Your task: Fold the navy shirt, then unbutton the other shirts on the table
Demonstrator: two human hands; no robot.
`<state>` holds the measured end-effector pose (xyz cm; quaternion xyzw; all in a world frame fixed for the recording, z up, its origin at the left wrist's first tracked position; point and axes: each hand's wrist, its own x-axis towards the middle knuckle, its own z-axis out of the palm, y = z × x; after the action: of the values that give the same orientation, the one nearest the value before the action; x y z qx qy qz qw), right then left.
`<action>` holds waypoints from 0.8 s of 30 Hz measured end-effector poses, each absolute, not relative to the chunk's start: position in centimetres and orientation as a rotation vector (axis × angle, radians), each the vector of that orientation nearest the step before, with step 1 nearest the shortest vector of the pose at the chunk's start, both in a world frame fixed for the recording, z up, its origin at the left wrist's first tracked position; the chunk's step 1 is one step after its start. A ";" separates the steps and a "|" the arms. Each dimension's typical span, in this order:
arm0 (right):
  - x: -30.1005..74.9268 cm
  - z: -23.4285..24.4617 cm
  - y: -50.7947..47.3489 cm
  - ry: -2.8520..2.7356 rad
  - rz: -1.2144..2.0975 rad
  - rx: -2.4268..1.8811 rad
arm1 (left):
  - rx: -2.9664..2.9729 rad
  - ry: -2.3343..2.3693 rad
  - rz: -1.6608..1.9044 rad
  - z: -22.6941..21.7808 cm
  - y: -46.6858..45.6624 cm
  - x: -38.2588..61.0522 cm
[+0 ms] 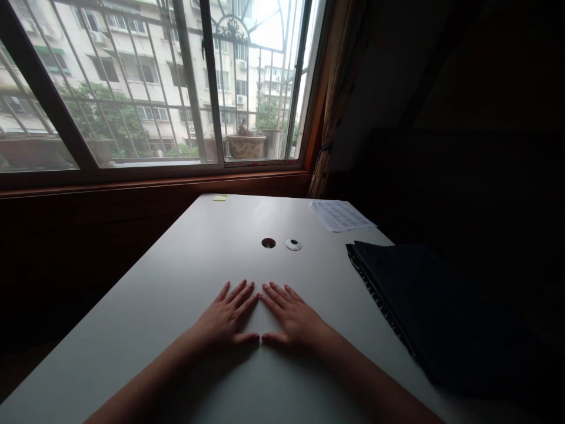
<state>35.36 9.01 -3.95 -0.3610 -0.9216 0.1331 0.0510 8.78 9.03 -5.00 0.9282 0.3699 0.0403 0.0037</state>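
Observation:
My left hand (227, 318) lies flat, palm down, on the white table (168, 294), fingers stretched out and holding nothing. My right hand (293, 317) lies flat beside it in the same way, empty. The fingertips and thumbs of both hands nearly touch, forming a triangle of bare table between them. Ahead of the hands are a round cable hole (268, 242) in the tabletop and its white cap (293, 244) lying next to it.
A dark folded cloth or folder (424, 306) covers the table's right side. A printed sheet (341, 215) lies at the far right corner and a yellow sticky note (220, 198) at the far edge. A barred window (154, 88) stands behind; a curtain (335, 100) hangs right.

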 end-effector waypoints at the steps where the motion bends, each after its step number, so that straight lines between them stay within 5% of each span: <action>1: 35.4 -3.9 9.0 -2.803 0.406 -1.096 | 2.908 1.160 0.126 -5.0 9.0 8.8; 24: 35.3 -3.9 9.0 -2.806 0.425 -1.111 | 2.915 1.148 0.143 -5.4 9.2 8.6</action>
<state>35.34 8.96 -3.90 -0.3643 -0.9196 0.1394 0.0470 8.59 9.16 -5.42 0.9295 0.3660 0.0456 0.0029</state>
